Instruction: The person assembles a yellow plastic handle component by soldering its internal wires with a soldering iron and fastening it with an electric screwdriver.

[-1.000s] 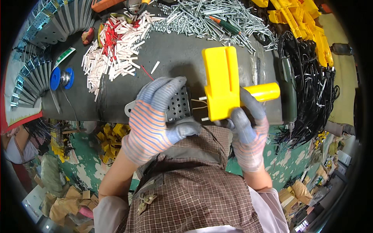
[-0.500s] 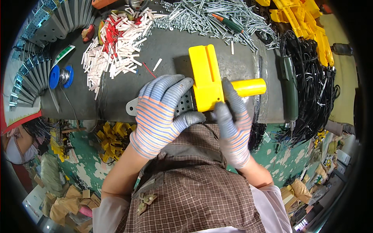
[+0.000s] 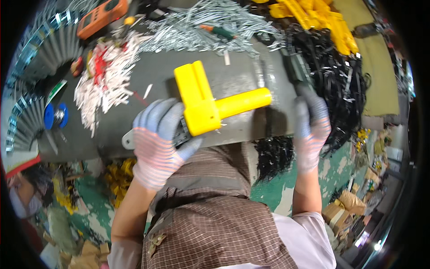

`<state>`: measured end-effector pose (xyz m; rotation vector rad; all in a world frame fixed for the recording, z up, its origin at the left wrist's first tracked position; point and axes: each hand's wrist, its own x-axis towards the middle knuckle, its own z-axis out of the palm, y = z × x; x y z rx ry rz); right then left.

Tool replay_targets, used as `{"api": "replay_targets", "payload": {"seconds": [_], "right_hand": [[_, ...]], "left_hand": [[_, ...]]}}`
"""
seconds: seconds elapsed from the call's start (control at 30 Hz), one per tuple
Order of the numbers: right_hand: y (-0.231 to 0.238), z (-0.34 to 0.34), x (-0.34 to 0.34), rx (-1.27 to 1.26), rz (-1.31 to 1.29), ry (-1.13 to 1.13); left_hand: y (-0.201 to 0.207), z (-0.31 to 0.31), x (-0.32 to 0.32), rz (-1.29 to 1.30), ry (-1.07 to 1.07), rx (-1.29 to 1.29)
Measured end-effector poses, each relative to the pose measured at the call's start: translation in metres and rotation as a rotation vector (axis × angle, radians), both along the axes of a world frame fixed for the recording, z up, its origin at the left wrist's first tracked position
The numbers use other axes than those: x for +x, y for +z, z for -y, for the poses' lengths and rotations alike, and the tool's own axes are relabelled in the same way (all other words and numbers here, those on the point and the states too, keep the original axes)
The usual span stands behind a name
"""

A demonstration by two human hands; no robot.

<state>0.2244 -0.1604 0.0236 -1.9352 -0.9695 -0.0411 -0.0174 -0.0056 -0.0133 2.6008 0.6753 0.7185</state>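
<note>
Left hand (image 3: 156, 145) closed on yellow housing (image 3: 204, 105), perforated plate beneath; right hand (image 3: 311, 123) curled on dark tool (image 3: 295, 71) at two o'clock (grip unclear). Advised: steady housing against tabletop (image 3: 237, 80).

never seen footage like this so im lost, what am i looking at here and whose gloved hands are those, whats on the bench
This is one view, from a wide fisheye camera worn on a person's head and looking down, so straight edges bend. The two gloved hands are that person's own. The left hand holds a yellow plastic housing with a round handle, against a grey perforated metal part. The right hand reaches to a dark green tool at the bench's right edge. On the grey bench lie a heap of white and red sleeves, silver metal pins, black cables, more yellow parts and an orange meter.
</note>
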Motion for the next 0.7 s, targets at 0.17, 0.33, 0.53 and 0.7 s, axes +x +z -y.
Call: {"api": "replay_targets", "payload": {"seconds": [0.17,0.33,0.53,0.7], "right_hand": [[-0.011,0.036,0.069,-0.707,0.457,-0.106],[-0.012,0.016,0.088,-0.617,0.345,0.002],[0.043,0.024,0.059,0.462,-1.393,0.369],[0.047,0.000,0.007,0.239,-1.266,0.136]], "left_hand": [[0.004,0.006,-0.002,0.015,0.004,0.036],[0.002,0.006,-0.002,0.005,0.029,0.032],[0.005,0.008,0.003,0.036,0.029,0.075],[-0.001,0.003,0.001,0.039,0.025,-0.018]]}}
